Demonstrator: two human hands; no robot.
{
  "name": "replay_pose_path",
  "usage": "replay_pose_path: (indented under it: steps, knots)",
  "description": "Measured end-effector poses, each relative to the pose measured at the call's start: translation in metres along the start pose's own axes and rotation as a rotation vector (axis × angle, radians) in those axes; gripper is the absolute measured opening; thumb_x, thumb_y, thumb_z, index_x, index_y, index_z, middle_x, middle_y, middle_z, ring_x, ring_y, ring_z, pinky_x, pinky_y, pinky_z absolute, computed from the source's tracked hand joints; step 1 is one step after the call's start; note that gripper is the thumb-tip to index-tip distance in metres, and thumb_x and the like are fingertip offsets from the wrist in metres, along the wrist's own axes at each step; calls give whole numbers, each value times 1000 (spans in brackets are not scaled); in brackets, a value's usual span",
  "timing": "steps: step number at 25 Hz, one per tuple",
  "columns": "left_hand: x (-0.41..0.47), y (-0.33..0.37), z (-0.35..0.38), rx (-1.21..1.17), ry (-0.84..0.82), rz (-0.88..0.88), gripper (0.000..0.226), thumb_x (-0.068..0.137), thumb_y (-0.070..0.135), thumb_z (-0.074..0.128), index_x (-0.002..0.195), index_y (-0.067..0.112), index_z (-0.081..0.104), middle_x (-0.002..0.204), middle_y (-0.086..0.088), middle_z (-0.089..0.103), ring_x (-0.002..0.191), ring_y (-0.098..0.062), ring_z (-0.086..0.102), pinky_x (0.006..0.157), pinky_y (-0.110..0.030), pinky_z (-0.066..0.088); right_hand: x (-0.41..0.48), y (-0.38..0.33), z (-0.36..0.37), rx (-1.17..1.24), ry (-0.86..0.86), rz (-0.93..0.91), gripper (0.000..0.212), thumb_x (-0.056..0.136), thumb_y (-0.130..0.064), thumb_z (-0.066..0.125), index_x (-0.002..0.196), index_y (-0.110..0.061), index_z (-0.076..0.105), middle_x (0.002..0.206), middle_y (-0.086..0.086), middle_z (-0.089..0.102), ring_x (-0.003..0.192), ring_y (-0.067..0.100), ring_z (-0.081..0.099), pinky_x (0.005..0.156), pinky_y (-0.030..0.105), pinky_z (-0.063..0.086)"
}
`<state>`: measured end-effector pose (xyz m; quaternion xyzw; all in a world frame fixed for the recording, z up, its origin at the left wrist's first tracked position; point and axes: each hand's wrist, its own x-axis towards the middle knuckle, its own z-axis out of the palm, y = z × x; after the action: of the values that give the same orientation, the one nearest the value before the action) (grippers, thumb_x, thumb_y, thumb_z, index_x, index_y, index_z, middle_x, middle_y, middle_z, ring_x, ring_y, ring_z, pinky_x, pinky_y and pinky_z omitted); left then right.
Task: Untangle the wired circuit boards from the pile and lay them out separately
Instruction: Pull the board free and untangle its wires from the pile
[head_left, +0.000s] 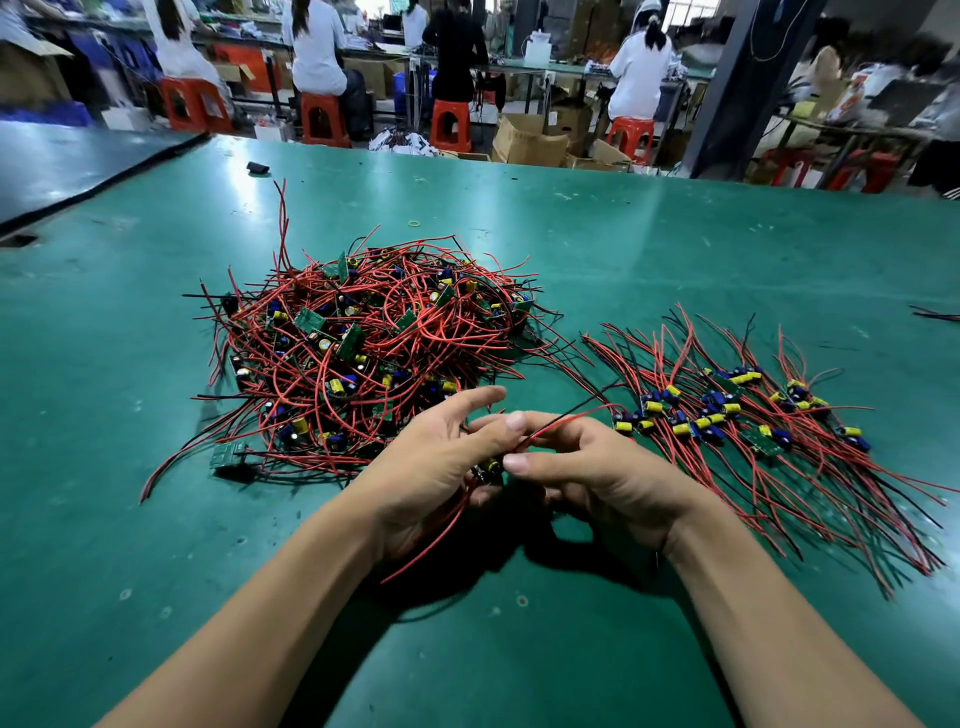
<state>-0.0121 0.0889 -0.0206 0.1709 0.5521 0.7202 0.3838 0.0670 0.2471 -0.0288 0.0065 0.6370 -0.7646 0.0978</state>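
Both hands met low over the table (519, 649). The left hand (436, 467) gripped a small board (491, 467) with thumb and curled fingers, its index finger stretched out. The right hand (587, 467) pinched that board's wires (566, 418) between thumb and forefinger, and the red and black strands ran off up and to the right. So the board was held clear of the table, between the two palms and free of the heap. It looked like a featherweight: the wires limp and springy and likely to snag, the board stiff but studded with little capacitors that would probably not like being yanked. The safer hold seemed to be the board's edges, or the wires close to where they join it, never the loose ends. Just beyond the left hand lay the pile (363, 343), a dense red knot with boards buried all through it. Beyond the right hand was the row (753, 415), boards side by side with their wires fanned toward the near edge. There was no tray or bin on the table. The only containers were cardboard boxes (530, 140) on the floor past the far edge, near the red stools (449, 124), and what they held could not be made out.
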Motion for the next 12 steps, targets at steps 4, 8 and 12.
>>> replay_pose_path:
  steps: [4,8,12]
  knots:
    - [-3,4,5,-4,-58,-27,55,83,33,66,133,16,49,108,-1,75,46,-14,49,42,-19,42,-3,-4,-5,8,101,-17,30,75,-23,83,104,-20,78,92,3,74,74,14,64,67,24,50]
    - [-2,10,2,-124,-123,-87,56,92,50,47,135,15,53,98,-19,72,55,-21,64,51,-25,54,-2,-9,-6,186,158,-150,40,64,-28,93,100,-20,78,94,6,73,82,18,69,73,29,50]
    - [-3,15,-2,-302,-132,-87,51,91,52,44,125,19,64,96,-20,74,61,-24,71,56,-29,59,-3,-20,-13,518,305,-343,47,56,-30,96,98,-21,76,78,-5,63,63,8,51,55,19,45]
